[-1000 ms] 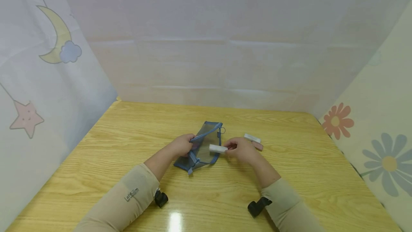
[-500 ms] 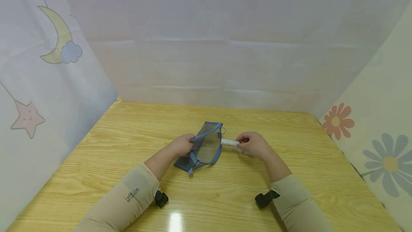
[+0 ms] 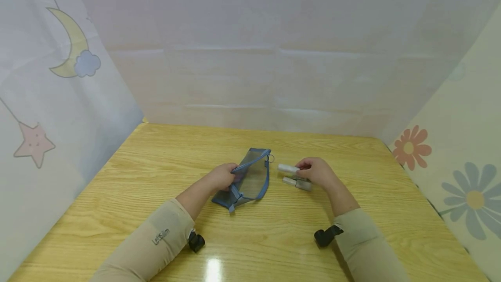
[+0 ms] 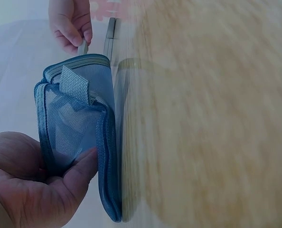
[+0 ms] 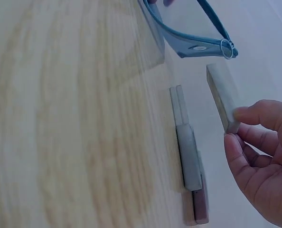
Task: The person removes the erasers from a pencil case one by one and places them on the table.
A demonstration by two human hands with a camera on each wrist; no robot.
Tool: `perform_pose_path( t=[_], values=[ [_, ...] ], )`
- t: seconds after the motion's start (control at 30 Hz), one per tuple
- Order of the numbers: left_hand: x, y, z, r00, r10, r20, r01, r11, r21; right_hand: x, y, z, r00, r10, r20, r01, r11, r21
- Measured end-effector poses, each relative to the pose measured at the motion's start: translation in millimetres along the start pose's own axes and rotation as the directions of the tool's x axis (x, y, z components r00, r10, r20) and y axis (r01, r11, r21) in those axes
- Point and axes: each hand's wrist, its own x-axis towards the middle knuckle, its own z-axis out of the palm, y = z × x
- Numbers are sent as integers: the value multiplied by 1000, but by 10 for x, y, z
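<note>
In the head view, a blue mesh zipper pouch point(image 3: 250, 177) lies on the wooden table with its mouth gaping to the right. My left hand point(image 3: 222, 176) grips its left side; the thumb presses the mesh in the left wrist view. Right of the pouch, my right hand point(image 3: 316, 171) pinches a pale rectangular stick point(image 5: 221, 95) between thumb and fingers, its free end towards the pouch. Below the stick lies a slim tube point(image 5: 188, 156) with a narrower pale end. A dusky-pink block point(image 5: 201, 207) shows at the tube's near end in the right wrist view.
The table point(image 3: 156, 156) meets a pale cloth backdrop point(image 3: 250, 77) at its far edge. Printed cloth also hangs at both sides. A small metal ring point(image 3: 271, 158) hangs at the pouch's far corner.
My right hand has drawn back rightward from the pouch mouth. The slim tube now lies near the pouch, where bare table showed a second ago. My left hand and the pouch have stayed put.
</note>
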Motion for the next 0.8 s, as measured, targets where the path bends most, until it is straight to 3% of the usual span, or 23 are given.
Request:
perform_pose_path(
  t=[0.5, 0.8],
  values=[
    [-6, 25, -12, 1000, -2, 5, 2, 1000, 12, 186, 45, 100, 997, 58, -54, -61, 996, -59],
    [6, 20, -7, 1000, -21, 14, 21, 1000, -6, 242, 41, 165, 996, 38, -79, -45, 994, -98]
  ],
)
